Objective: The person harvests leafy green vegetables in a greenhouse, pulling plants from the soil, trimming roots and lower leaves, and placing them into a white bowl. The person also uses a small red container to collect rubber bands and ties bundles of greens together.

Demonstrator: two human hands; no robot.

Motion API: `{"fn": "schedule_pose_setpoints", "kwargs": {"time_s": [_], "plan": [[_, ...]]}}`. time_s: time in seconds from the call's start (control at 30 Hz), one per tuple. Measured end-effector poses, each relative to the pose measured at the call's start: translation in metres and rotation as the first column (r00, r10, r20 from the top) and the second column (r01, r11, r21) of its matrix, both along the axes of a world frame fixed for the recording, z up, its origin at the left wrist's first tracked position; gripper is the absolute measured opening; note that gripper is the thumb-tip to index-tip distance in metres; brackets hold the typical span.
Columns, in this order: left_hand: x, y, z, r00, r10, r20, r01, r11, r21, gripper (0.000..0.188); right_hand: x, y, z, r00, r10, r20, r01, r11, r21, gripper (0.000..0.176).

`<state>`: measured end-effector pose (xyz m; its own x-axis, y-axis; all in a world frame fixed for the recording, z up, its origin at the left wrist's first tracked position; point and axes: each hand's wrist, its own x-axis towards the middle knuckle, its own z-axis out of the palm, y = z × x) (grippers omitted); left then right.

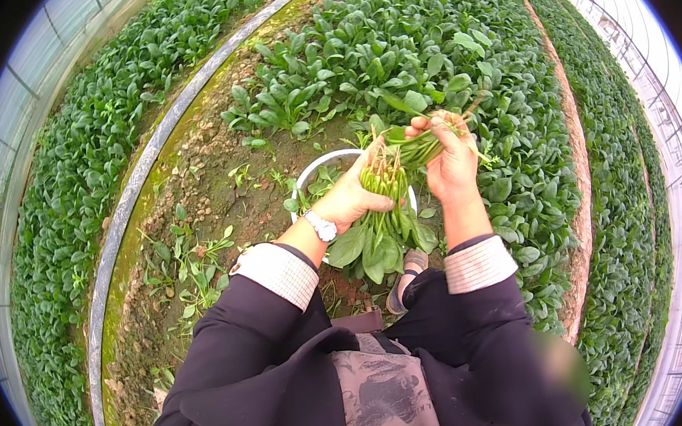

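My left hand [354, 193] grips a thick bunch of spinach [383, 243], its pinkish root ends up and its broad leaves hanging down. To the right and slightly higher, my right hand [450, 153] pinches a smaller cluster of spinach plants [414, 149], with thin roots poking out beyond the fingers. The stems of this cluster reach across to the top of the larger bunch. Beneath both hands stands a round container with a white rim [319, 164]; some leaves show inside it, and the bunch hides much of the rest.
Dense spinach [376, 58] grows ahead and to the right. Loose pulled plants [191, 269] lie on bare soil at left. A grey hose [155, 144] curves along the bed. A foot in a shoe [396, 296] is close to the container. Greenhouse film walls [5, 133] flank both sides.
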<state>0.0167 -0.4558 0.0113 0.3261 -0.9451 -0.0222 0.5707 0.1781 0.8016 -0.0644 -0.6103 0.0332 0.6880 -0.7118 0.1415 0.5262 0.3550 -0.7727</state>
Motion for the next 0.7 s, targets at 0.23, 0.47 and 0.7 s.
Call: {"fn": "schedule_pose_setpoints", "kwargs": {"time_s": [0.23, 0.47, 0.7], "plan": [[0.020, 0.001, -0.025, 0.975, -0.001, 0.223, -0.039, 0.983, 0.177, 0.056, 0.016, -0.002, -0.001, 0.968, -0.240, -0.077, 0.196, 0.908, -0.371, 0.033], [0.028, 0.003, -0.019, 0.966, 0.063, 0.250, -0.118, 0.971, 0.210, 0.053, 0.045, -0.030, -0.018, 0.923, -0.380, -0.063, 0.356, 0.904, -0.237, 0.006], [0.038, 0.005, -0.026, 0.942, 0.153, 0.300, -0.218, 0.955, 0.199, 0.051, 0.044, -0.041, 0.007, 0.870, -0.484, -0.093, 0.467, 0.870, -0.158, 0.011]]}}
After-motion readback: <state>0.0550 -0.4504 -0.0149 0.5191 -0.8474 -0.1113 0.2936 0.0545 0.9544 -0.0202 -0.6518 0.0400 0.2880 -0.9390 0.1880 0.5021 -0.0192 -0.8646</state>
